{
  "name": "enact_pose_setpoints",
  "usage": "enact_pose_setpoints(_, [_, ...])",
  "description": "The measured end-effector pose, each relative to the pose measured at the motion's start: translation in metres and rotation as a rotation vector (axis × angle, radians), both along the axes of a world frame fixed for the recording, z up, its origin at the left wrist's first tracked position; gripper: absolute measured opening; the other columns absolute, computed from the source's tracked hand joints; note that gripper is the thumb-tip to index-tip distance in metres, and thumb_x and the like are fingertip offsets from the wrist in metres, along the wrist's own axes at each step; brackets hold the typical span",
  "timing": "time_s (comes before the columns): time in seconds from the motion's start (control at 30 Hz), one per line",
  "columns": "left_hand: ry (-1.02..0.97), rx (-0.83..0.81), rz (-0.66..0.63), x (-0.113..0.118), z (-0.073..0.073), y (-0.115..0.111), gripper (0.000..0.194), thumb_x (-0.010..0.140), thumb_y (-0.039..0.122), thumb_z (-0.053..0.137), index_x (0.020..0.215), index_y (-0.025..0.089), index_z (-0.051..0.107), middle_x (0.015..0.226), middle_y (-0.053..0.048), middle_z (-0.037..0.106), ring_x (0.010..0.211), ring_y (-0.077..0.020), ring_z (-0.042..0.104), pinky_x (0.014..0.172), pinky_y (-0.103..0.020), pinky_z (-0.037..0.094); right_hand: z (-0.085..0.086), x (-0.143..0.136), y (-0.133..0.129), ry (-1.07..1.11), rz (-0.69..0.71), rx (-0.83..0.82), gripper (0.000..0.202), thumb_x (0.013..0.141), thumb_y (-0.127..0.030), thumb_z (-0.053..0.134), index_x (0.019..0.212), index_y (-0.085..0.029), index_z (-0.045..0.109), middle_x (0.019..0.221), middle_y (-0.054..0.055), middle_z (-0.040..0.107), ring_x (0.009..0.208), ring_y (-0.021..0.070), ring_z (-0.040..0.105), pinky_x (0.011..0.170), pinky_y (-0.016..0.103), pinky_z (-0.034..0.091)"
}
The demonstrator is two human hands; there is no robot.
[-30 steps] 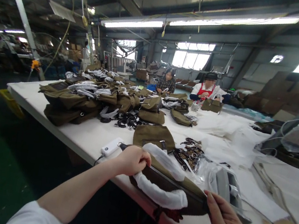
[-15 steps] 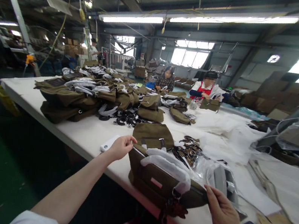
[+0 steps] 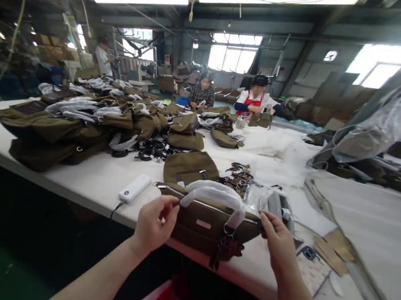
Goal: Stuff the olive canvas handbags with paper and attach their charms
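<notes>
An olive bag [image 3: 191, 229] stands at the table's front edge, its flap [image 3: 191, 169] laid open behind it. White wrapping covers its raised handle [image 3: 216, 193], and a dark charm [image 3: 227, 251] hangs from a ring at the handle's right end. My left hand [image 3: 155, 224] pinches the bag's upper edge near its left side. At the upper right corner, the thumb and fingers of my right hand [image 3: 276, 234] are closed on the bag.
Olive bags [image 3: 112, 125] are heaped at the left of the white table [image 3: 103, 180]. A white power bank [image 3: 134, 188] lies left of the bag. Behind it are metal-ringed straps [image 3: 239, 179]; a phone [image 3: 309, 252] lies right. Two people sit across the table.
The view has turned right and the bag appears further left. My left hand has shifted from the bag's left corner inward along its top edge. My right hand still holds the right corner.
</notes>
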State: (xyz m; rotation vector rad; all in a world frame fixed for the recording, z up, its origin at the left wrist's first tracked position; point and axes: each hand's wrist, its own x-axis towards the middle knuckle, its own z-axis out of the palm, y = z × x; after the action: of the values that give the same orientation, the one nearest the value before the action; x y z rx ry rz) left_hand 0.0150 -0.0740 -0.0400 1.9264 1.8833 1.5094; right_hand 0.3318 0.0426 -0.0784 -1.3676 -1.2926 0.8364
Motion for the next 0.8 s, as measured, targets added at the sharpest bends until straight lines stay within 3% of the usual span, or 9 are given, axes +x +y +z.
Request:
enact_pose_setpoints(0.1, [0.061,-0.124,-0.245,0.034,-0.014,-0.008,0.015,0.092,0.029,0.05,0.095,0.021,0.062,0.076,-0.003,0.064,0.067,-0.015,0.059,0.066,-0.027,0.046,0.0,0.006,-0.014,-0.096,-0.172,0.118,0.056,0.076,-0.059,0.066,0.106,-0.012,0.068,0.088,0.008,0.07,0.078,0.0201,0.062,0.073,0.033,0.049])
enact_pose_setpoints(0.2, [0.024,-0.228,-0.384,0.062,-0.03,-0.008,0.017,0.092,0.026,0.049,0.098,0.021,0.065,0.089,-0.006,0.069,0.079,-0.0168,0.064,0.072,-0.027,0.049,0.001,0.011,-0.037,-0.271,-0.349,0.339,0.041,0.083,-0.051,0.062,0.1,-0.014,0.066,0.09,0.009,0.067,0.082,0.0211,0.062,0.08,0.035,0.048])
enact_pose_setpoints(0.27, [-0.013,-0.269,-0.414,0.078,-0.039,-0.007,0.019,0.092,0.024,0.049,0.102,0.021,0.065,0.091,-0.005,0.07,0.08,-0.0164,0.064,0.073,-0.027,0.05,-0.002,0.009,-0.054,-0.334,-0.289,0.433,0.03,0.087,-0.045,0.06,0.094,-0.017,0.066,0.087,0.007,0.066,0.079,0.0199,0.062,0.078,0.034,0.048])
enact_pose_setpoints(0.33, [-0.044,-0.311,-0.425,0.091,-0.046,-0.007,0.02,0.091,0.024,0.051,0.106,0.02,0.063,0.092,-0.005,0.069,0.076,-0.0154,0.063,0.071,-0.027,0.05,-0.01,0.001,-0.069,-0.347,-0.134,0.429,0.026,0.088,-0.042,0.061,0.096,-0.018,0.065,0.087,0.006,0.066,0.079,0.0195,0.062,0.076,0.033,0.049])
enact_pose_setpoints(0.43, [-0.067,-0.372,-0.446,0.103,-0.054,-0.007,0.026,0.088,0.022,0.054,0.113,0.02,0.06,0.096,-0.005,0.069,0.071,-0.0142,0.063,0.071,-0.027,0.051,-0.026,-0.015,-0.088,-0.32,0.121,0.269,0.023,0.091,-0.037,0.058,0.105,-0.019,0.063,0.089,0.006,0.068,0.08,0.0193,0.063,0.074,0.031,0.051])
enact_pose_setpoints(0.53, [-0.081,-0.426,-0.473,0.106,-0.059,-0.009,0.029,0.088,0.022,0.054,0.116,0.02,0.059,0.096,-0.004,0.07,0.073,-0.0143,0.064,0.071,-0.026,0.051,-0.037,-0.019,-0.098,-0.341,0.324,0.166,0.02,0.096,-0.034,0.05,0.098,-0.021,0.065,0.089,0.006,0.069,0.083,0.0198,0.064,0.074,0.03,0.05])
enact_pose_setpoints(0.6, [-0.086,-0.457,-0.494,0.105,-0.061,-0.011,0.028,0.089,0.023,0.053,0.116,0.021,0.06,0.094,-0.004,0.071,0.076,-0.0151,0.066,0.072,-0.025,0.051,-0.041,-0.011,-0.098,-0.369,0.34,0.157,0.024,0.097,-0.035,0.048,0.09,-0.021,0.066,0.086,0.006,0.068,0.082,0.0199,0.063,0.074,0.03,0.048])
enact_pose_setpoints(0.8, [-0.058,-0.561,-0.507,0.098,-0.077,-0.025,0.025,0.092,0.03,0.05,0.109,0.021,0.065,0.092,-0.006,0.072,0.075,-0.0156,0.065,0.068,-0.024,0.048,-0.066,0.037,-0.075,-0.388,0.139,0.038,0.038,0.094,-0.049,0.049,0.079,-0.019,0.066,0.073,0.004,0.068,0.069,0.0195,0.063,0.066,0.029,0.046])
